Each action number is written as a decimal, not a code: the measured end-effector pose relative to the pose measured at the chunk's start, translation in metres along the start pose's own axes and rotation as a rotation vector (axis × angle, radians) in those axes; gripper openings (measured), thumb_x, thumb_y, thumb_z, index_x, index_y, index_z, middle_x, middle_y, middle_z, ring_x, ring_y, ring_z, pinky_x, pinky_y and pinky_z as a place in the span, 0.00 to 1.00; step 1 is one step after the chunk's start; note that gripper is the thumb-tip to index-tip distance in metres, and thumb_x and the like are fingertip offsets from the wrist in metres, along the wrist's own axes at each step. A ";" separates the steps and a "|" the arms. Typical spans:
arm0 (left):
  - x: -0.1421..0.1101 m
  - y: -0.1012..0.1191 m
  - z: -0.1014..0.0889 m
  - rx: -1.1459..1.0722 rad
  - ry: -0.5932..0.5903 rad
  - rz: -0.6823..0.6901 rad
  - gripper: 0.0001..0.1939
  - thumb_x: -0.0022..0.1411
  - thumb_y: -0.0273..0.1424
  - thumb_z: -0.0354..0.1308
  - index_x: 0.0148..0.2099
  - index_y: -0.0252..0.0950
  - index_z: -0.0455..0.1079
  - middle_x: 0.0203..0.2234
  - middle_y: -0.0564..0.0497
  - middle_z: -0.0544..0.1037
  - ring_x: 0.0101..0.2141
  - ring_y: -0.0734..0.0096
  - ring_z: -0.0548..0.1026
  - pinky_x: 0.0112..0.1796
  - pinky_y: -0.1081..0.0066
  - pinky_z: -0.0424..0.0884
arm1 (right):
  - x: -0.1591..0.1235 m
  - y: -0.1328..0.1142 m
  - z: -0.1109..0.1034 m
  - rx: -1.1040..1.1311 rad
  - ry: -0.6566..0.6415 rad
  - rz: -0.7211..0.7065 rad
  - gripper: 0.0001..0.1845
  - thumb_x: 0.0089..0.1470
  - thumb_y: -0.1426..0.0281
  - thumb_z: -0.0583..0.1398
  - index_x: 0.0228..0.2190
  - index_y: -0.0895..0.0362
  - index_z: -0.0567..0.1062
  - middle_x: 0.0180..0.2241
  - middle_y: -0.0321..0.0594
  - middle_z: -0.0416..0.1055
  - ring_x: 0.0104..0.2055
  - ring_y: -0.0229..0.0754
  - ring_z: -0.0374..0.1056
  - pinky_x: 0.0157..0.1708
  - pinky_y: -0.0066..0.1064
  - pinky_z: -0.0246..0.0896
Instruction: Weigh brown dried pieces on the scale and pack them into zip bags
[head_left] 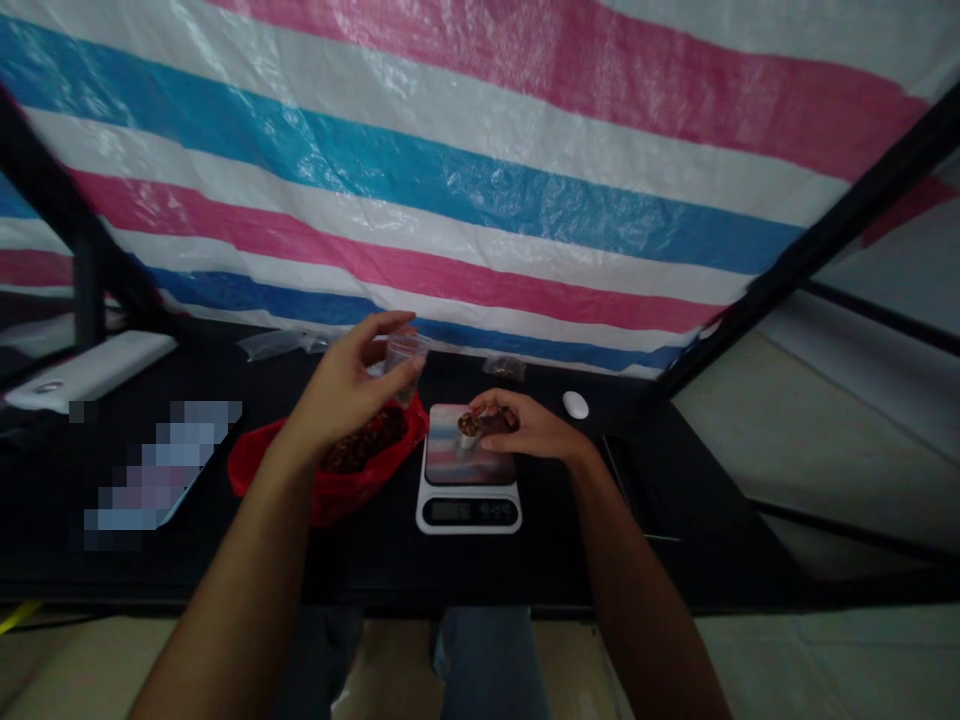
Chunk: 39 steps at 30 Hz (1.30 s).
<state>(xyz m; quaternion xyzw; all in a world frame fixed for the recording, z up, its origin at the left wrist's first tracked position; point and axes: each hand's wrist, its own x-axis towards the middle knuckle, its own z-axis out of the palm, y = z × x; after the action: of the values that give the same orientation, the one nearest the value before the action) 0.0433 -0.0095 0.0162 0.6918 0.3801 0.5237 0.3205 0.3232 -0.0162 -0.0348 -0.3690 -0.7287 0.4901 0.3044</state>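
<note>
My left hand is raised above the red plastic bag, its thumb and fingers closed on a small clear zip bag. Something faint shows low in that bag, too dim to name. My right hand pinches a small silvery cup filled with brown bits. This cup is over the shiny plate of a white kitchen scale; whether it rests on the plate, I cannot tell. To the scale's left, the open red plastic bag holds a heap of dark brown pieces, partly covered by my left arm.
Behind the scale lies a small filled clear packet. A white mouse and a dark phone-like slab are on the right. Clear wrappers, a blurred-out flat object and a white bar lie left. Striped sheeting hangs behind.
</note>
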 end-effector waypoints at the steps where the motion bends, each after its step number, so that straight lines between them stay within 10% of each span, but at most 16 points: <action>1: -0.009 0.001 -0.002 0.023 -0.020 -0.009 0.32 0.60 0.42 0.68 0.63 0.37 0.69 0.52 0.42 0.81 0.47 0.55 0.81 0.48 0.59 0.78 | 0.000 0.000 0.002 0.016 -0.001 0.013 0.27 0.44 0.71 0.74 0.47 0.56 0.76 0.46 0.41 0.77 0.46 0.42 0.74 0.46 0.34 0.69; 8: -0.039 -0.020 0.010 0.298 -0.385 -0.081 0.32 0.63 0.37 0.63 0.68 0.42 0.66 0.54 0.46 0.80 0.44 0.59 0.82 0.49 0.60 0.78 | 0.002 -0.007 0.008 -0.046 0.031 0.026 0.20 0.46 0.69 0.73 0.41 0.58 0.79 0.40 0.41 0.80 0.41 0.42 0.76 0.44 0.35 0.71; 15: -0.041 -0.023 0.025 0.328 -0.413 -0.069 0.35 0.61 0.35 0.63 0.69 0.37 0.65 0.63 0.42 0.75 0.58 0.53 0.76 0.60 0.57 0.71 | 0.003 -0.014 0.009 -0.089 0.120 -0.069 0.18 0.48 0.69 0.71 0.43 0.57 0.79 0.44 0.43 0.80 0.45 0.44 0.76 0.47 0.36 0.71; 39: -0.046 -0.037 0.030 0.286 -0.395 -0.031 0.36 0.61 0.36 0.64 0.70 0.37 0.63 0.63 0.40 0.74 0.60 0.51 0.75 0.62 0.54 0.70 | 0.009 -0.013 0.033 -0.192 0.131 -0.221 0.14 0.55 0.71 0.66 0.45 0.54 0.80 0.49 0.45 0.76 0.50 0.45 0.75 0.49 0.37 0.70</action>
<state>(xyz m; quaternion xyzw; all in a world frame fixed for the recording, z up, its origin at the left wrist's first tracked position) 0.0575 -0.0316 -0.0442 0.8131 0.3910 0.3141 0.2956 0.2886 -0.0283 -0.0333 -0.3452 -0.7870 0.3567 0.3664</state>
